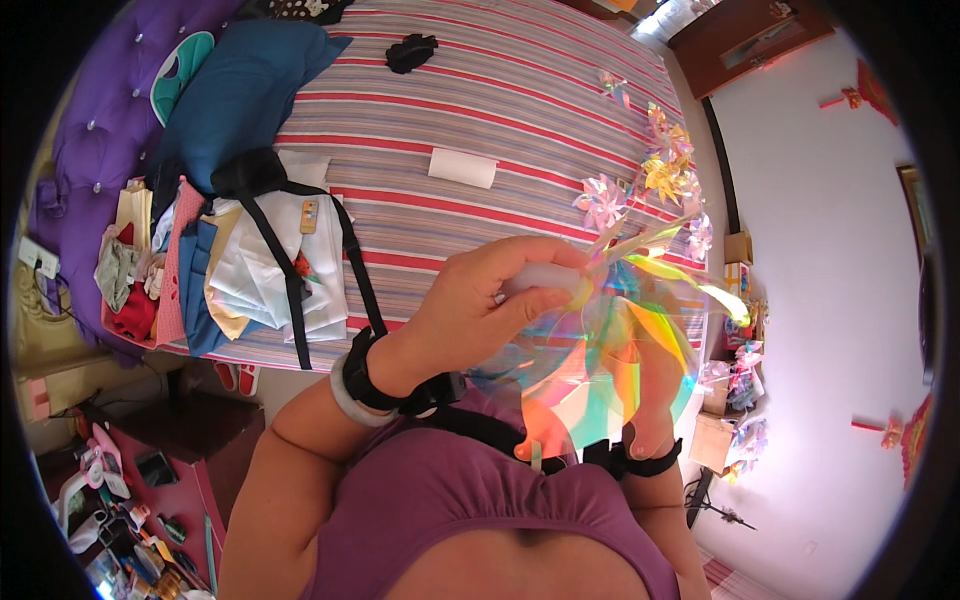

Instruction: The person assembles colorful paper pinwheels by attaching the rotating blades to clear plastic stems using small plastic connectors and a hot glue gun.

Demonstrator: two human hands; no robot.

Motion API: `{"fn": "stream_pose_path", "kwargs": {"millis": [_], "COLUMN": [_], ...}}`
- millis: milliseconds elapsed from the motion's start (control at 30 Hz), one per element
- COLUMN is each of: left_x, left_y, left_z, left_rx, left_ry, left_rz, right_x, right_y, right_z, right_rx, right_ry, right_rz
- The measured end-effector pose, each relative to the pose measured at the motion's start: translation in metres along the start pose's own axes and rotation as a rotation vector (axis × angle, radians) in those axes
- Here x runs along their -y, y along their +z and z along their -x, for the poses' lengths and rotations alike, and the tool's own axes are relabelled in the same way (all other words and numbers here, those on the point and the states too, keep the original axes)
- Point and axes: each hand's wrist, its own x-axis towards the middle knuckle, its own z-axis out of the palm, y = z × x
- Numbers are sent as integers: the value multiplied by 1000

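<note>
My left hand (pixel 490 295) is closed, thumb and fingers wrapped round a pale, whitish rounded piece (pixel 545 279) at the hub side of a large pinwheel (pixel 625 350). The pinwheel is made of clear iridescent film, with curved petals shining yellow, green, orange and pink. It spreads out to the right of my left hand, in front of my chest. My right hand (pixel 657 385) is behind the film and shows only dimly through it. Its fingers are mostly hidden, so their hold cannot be made out.
Several smaller iridescent pinwheels (pixel 604 202) lie along the right side of the striped bed (pixel 400 120). A white paper piece (pixel 463 168) and a black cloth item (pixel 411 53) lie farther in. Folded clothes, a black-strapped bag (pixel 248 173) and a blue pillow (pixel 235 90) occupy the left.
</note>
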Motion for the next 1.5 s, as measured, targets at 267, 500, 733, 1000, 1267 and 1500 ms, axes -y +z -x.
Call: {"fn": "stream_pose_path", "kwargs": {"millis": [267, 500, 733, 1000, 1267, 1500], "left_x": [-3, -12, -11, -11, -18, -23], "left_y": [-2, -6, -9, -2, -9, -6], "left_z": [-1, -2, -5, -6, -7, -10], "left_rx": [165, 163, 204, 226, 201, 169], "left_ry": [36, -92, -98, -120, -221, 84], "left_rz": [29, 42, -4, -133, -61, -242], "right_x": [-1, -1, -13, 21, 30, 26], "right_y": [3, -9, -30, 3, -10, -4], "right_z": [-3, 5, 14, 5, 1, 8], "right_rx": [63, 36, 31, -32, 244, 81], "right_ry": [78, 1, -118, -108, -386, -142], "right_rz": [-560, -144, -36, 168, 605, 230]}}
